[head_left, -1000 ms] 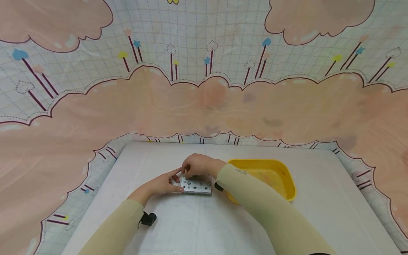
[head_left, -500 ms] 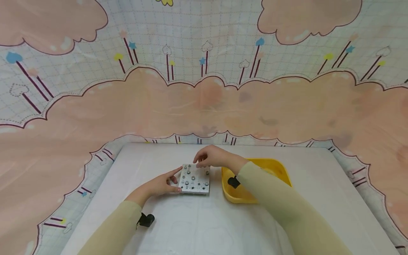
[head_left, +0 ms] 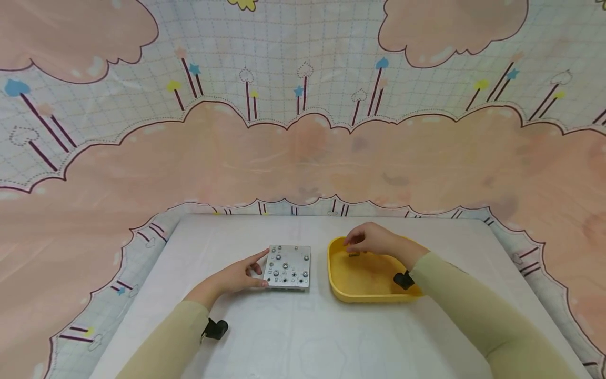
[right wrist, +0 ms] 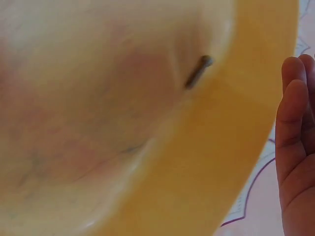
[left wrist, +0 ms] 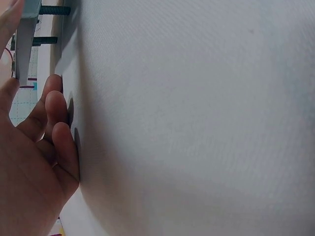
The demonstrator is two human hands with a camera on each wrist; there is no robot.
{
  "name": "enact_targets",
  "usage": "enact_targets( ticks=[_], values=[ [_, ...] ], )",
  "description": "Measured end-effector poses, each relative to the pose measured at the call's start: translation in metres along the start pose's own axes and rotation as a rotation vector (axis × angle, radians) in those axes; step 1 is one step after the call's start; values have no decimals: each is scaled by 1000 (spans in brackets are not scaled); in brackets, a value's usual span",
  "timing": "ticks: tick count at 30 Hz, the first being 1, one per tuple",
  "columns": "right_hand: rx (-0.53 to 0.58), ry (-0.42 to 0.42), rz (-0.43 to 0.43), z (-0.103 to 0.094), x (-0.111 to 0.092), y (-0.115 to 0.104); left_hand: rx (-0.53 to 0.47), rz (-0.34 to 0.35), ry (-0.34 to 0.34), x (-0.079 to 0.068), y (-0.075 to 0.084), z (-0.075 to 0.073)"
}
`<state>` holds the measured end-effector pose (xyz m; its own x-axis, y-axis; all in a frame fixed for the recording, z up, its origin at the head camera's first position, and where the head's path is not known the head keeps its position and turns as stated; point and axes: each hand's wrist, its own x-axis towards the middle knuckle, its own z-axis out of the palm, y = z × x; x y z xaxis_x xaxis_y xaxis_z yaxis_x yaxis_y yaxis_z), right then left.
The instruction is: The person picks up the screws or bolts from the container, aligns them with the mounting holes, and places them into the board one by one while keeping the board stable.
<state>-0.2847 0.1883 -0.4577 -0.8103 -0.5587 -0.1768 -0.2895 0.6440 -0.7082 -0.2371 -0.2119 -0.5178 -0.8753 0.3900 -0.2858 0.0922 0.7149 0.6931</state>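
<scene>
My left hand [head_left: 239,275] holds the left edge of a square silver metal plate [head_left: 295,261], index finger at its far corner and thumb at its near one. Several bolts sit in the plate's holes. In the left wrist view, dark threaded bolt ends [left wrist: 47,40] stick out beneath it, and the other fingers [left wrist: 63,142] rest on the table, bent. My right hand [head_left: 376,239] hovers over the far left part of a yellow tray [head_left: 374,298], fingers loosely bent. A dark bolt [right wrist: 199,72] lies in the tray, apart from the visible fingers [right wrist: 291,113].
The white table [head_left: 265,337] extends around plate and tray. Behind it hangs a patterned cloth [head_left: 284,158]. Black wrist cameras sit on both cuffs; the right one [head_left: 404,280] hangs over the tray.
My right hand has left the plate and moved right to the tray, uncovering the plate's far part. My left hand stays at the plate's left edge.
</scene>
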Motion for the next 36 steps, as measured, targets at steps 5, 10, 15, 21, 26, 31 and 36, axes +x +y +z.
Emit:
enact_targets(
  ticks=[5,10,15,21,26,31,36],
  values=[
    [-27,-12,15,0,-6,15,-1,-7,-1,0,0,0],
    [-123,-44,2,3,-4,25,6,-4,5,-1,1,0],
    [-236,-85,-29,9,-2,29,11,-2,9,0,2,0],
    [-328,-76,-64,15,-1,31,17,-5,6,1,2,0],
    [-410,-53,-98,20,1,32,23,-10,5,0,2,0],
    [-434,-38,-44,24,6,34,24,-19,5,0,4,0],
    [-462,-28,-37,26,9,34,20,-25,6,0,4,-1]
  ],
)
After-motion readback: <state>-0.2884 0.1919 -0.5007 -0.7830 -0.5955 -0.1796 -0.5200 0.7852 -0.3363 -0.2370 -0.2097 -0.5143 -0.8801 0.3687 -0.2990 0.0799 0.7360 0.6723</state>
